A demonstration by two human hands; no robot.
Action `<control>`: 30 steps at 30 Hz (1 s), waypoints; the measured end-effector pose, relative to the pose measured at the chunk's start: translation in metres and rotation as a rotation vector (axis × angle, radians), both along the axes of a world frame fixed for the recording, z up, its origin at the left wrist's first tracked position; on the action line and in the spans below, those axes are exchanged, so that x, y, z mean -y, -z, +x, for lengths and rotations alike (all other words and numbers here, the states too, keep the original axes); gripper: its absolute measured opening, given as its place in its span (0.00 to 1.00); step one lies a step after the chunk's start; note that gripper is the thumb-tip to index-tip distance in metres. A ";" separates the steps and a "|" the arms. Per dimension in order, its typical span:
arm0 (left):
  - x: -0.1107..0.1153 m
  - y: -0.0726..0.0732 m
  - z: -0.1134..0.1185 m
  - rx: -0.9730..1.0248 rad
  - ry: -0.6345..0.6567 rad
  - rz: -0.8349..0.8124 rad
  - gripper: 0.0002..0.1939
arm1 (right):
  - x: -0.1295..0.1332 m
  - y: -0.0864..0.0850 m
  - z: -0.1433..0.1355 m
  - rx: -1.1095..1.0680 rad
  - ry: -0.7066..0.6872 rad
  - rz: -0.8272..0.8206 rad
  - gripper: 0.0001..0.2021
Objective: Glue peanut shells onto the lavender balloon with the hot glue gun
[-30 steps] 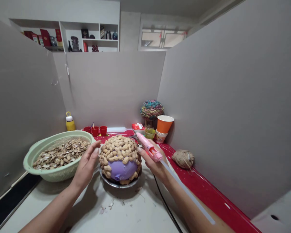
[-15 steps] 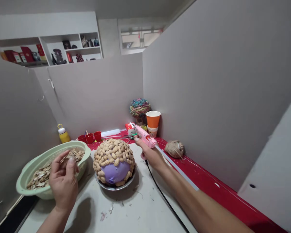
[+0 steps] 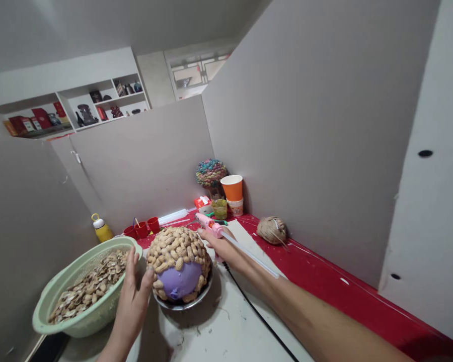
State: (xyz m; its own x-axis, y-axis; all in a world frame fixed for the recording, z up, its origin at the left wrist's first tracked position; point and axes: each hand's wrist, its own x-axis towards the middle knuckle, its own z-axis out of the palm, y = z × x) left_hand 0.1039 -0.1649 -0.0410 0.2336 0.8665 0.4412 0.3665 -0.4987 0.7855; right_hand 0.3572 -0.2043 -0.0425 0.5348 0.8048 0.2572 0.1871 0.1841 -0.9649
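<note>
Left hand (image 3: 131,297) has swung off the shell basket (image 3: 98,315) since half a second ago and is now just left of the shell-covered balloon (image 3: 180,279). Head view, the only one: the balloon sits in a shallow metal bowl (image 3: 186,305) on the white tabletop (image 3: 221,339), middle and near, with the basket to its left. Left fingers are spread, thumb apart, with no shell visible between them; can't tell if the thumb actually touches the ball. Right hand (image 3: 226,249) is wrapped around a pink glue gun (image 3: 210,226) at the ball's far right, though most of those fingers are hidden.

Handling-wise, the thing is probably light for its bulk and kinda springy, since bare purple still shows on the near side. The shells look dry and rough, so decent grip but likely to crack or pop off if squeezed. Best bet is an open palm on the covered left side, or steadying the bowl's rim, and keeping fingernails and the hot nozzle off that bare patch.
</note>
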 end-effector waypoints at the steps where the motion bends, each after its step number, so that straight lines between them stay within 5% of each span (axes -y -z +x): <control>1: 0.001 0.001 0.001 -0.013 0.006 -0.003 0.41 | 0.000 0.000 0.000 0.014 -0.003 0.002 0.16; 17: -0.005 0.013 0.009 -0.039 0.011 -0.112 0.38 | 0.014 -0.017 -0.004 0.046 -0.080 -0.064 0.13; 30: 0.001 0.011 0.010 -0.028 0.033 0.069 0.38 | 0.005 -0.001 -0.003 -0.055 -0.097 0.060 0.16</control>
State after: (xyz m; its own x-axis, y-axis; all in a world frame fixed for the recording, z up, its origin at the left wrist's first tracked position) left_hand 0.1138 -0.1654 -0.0520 0.2747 0.8260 0.4922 0.3700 -0.5633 0.7388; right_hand 0.3539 -0.2095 -0.0420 0.4694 0.8378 0.2787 0.1128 0.2561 -0.9600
